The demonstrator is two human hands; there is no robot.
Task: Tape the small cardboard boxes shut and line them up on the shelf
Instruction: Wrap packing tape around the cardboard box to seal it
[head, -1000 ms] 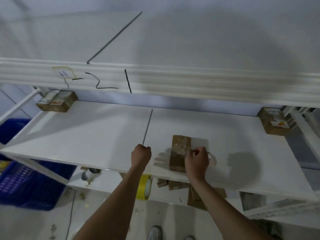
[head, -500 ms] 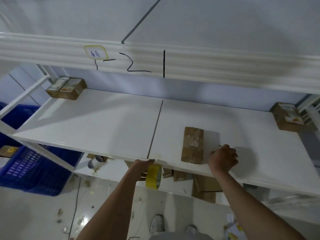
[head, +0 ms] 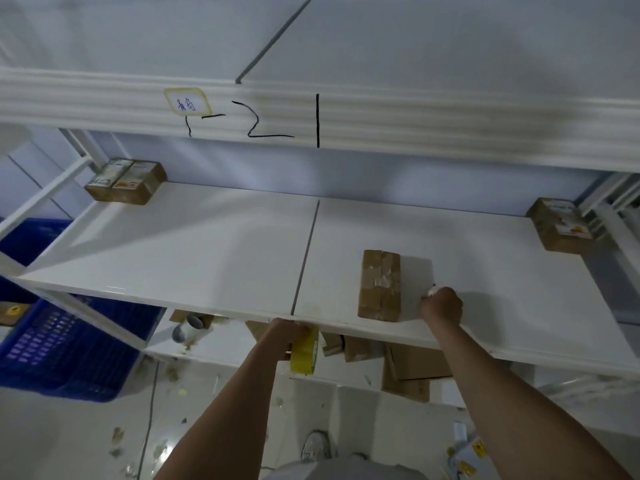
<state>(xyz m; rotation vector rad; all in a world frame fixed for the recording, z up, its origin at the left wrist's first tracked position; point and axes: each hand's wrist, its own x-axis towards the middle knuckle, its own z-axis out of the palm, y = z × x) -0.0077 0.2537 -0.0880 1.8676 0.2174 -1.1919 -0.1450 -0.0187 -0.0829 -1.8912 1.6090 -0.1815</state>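
A small brown cardboard box (head: 380, 285) with clear tape across its top lies on the white shelf (head: 207, 258), right of the shelf's middle seam. My right hand (head: 442, 304) sits on the shelf just right of the box, fingers curled round a small white object, not touching the box. My left hand (head: 284, 332) is at the shelf's front edge and grips a yellow tape roll (head: 304, 351) that hangs below the edge. Two more taped boxes sit at the back: one at the far left (head: 124, 181), one at the far right (head: 557, 230).
A blue plastic crate (head: 65, 348) stands on the floor at the left. On the lower shelf lie flat cardboard pieces (head: 412, 368) and a tape roll (head: 188, 329). Paper scraps litter the floor. An upper shelf beam (head: 381, 123) with black marks runs overhead.
My right hand left the box top and moved to its right on the shelf. My left hand dropped from the shelf top to the front edge, where the yellow tape roll came into sight.
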